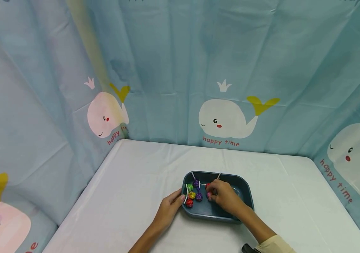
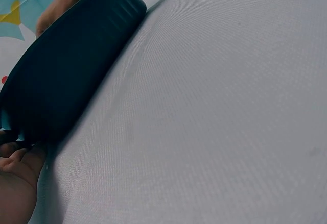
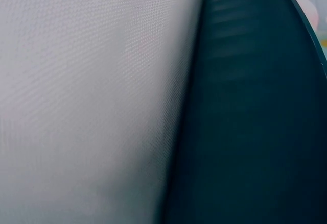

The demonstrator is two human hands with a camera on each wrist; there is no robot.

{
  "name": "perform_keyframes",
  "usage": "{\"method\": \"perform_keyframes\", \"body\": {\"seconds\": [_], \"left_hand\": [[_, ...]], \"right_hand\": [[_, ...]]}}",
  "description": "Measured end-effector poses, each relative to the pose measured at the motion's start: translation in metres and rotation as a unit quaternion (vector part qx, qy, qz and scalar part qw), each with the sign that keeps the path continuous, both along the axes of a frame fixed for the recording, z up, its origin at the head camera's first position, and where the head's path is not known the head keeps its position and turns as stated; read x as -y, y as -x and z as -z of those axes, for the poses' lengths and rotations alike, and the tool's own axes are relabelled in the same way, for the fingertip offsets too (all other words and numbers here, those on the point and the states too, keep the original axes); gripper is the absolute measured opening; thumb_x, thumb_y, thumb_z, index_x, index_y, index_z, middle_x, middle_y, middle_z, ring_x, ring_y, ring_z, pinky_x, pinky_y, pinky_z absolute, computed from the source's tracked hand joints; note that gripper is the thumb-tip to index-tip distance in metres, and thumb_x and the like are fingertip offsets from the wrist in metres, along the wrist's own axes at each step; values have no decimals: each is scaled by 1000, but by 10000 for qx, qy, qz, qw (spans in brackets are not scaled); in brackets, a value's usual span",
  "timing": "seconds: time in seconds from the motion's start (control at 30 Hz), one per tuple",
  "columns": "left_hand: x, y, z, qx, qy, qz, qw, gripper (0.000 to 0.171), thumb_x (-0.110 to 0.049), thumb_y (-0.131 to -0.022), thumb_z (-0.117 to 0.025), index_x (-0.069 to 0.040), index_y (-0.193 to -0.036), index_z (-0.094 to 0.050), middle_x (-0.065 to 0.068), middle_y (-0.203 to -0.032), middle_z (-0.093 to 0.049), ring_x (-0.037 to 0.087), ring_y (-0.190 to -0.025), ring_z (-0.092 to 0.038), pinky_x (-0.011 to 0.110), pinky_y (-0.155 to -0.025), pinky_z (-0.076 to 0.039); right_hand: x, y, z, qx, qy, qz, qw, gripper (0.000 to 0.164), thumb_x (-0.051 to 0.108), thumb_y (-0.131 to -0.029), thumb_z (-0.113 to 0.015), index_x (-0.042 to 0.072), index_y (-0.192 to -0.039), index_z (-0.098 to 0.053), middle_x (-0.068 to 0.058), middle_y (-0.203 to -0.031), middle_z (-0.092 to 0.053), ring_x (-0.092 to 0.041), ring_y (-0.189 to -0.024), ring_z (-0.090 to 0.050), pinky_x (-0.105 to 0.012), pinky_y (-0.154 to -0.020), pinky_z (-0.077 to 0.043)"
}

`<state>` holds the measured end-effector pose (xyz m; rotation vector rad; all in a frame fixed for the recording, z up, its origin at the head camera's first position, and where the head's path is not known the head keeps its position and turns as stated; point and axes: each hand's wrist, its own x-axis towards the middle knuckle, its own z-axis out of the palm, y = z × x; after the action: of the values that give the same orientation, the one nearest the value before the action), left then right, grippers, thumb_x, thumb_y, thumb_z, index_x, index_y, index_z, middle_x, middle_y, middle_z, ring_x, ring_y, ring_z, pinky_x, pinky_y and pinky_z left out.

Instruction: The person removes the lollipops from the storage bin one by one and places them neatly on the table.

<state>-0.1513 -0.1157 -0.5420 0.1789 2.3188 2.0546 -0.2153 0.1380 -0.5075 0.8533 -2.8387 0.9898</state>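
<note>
A dark blue-green tray (image 1: 221,218) stands on the white table. My left hand (image 1: 168,210) grips its left end, thumb at the rim and fingers against the outer wall. Inside the tray, my right hand (image 1: 225,196) pinches a pink lollipop (image 1: 209,194) between thumb and fingers. A red lollipop (image 1: 207,185) sits just beyond those fingers, partly hidden. Grouped at the tray's left end are a green lollipop (image 1: 190,187), a yellow lollipop (image 1: 192,195), another red lollipop (image 1: 189,203) and purple lollipops (image 1: 199,196). In the right wrist view the tray wall (image 3: 250,106) hides the right hand.
White cloth covers the table (image 1: 129,196) around the tray. A light blue curtain (image 1: 173,70) printed with whales rises along the back and sides. Near the right sleeve (image 1: 276,244) a black object (image 1: 248,248) shows at the bottom edge.
</note>
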Motion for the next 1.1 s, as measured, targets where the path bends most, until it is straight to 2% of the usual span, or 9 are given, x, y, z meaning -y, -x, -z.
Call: {"method": "perform_keyframes", "body": {"seconds": [0.17,0.33,0.43,0.7,0.9,1.1], "left_hand": [[-1,0,1,19,-7,5,10000,52,-25,-111,-58,7,-152,-52,23,-154,-56,35,-147,-49,10,-108,-41],[-2,0,1,20,15,9,10000,53,-26,-111,-58,6,-152,-51,23,-154,-55,35,-147,-50,33,-118,-43],[-2,0,1,10,11,-8,10000,53,-27,-112,-58,7,-153,-51,23,-155,-54,35,-148,-49,40,-120,-42],[-2,0,1,47,-53,-10,10000,53,-27,-112,-58,6,-153,-51,22,-155,-55,34,-148,-49,31,-118,-44],[-2,-1,-1,97,-44,0,9999,55,-29,-112,-57,7,-153,-50,24,-155,-54,35,-147,-50,39,-119,-44],[-2,-1,-1,136,-64,10,9999,55,-28,-112,-58,6,-153,-50,23,-155,-55,34,-146,-51,37,-119,-44]], "right_hand": [[-4,-1,1,-100,164,-26,9998,18,-2,-91,-81,5,-107,-81,1,-102,-67,-9,-86,-59,-24,-76,-58],[-9,-3,-3,-167,369,181,9990,19,1,-90,-83,8,-108,-81,3,-100,-65,-9,-87,-58,-24,-74,-55],[-12,-5,-8,-167,364,432,9983,20,6,-90,-85,11,-108,-80,4,-102,-68,-10,-89,-59,-27,-76,-55],[-23,-12,-16,-11,691,783,9945,26,10,-95,-80,11,-121,-78,4,-108,-69,-10,-89,-61,-26,-78,-57],[-33,-17,-18,-14,1189,1051,9873,23,12,-93,-83,9,-115,-76,2,-107,-67,-8,-89,-65,-21,-79,-60],[-45,-21,-21,-169,1504,1208,9811,28,15,-91,-86,13,-115,-72,3,-106,-71,-9,-91,-71,-22,-81,-62]]}}
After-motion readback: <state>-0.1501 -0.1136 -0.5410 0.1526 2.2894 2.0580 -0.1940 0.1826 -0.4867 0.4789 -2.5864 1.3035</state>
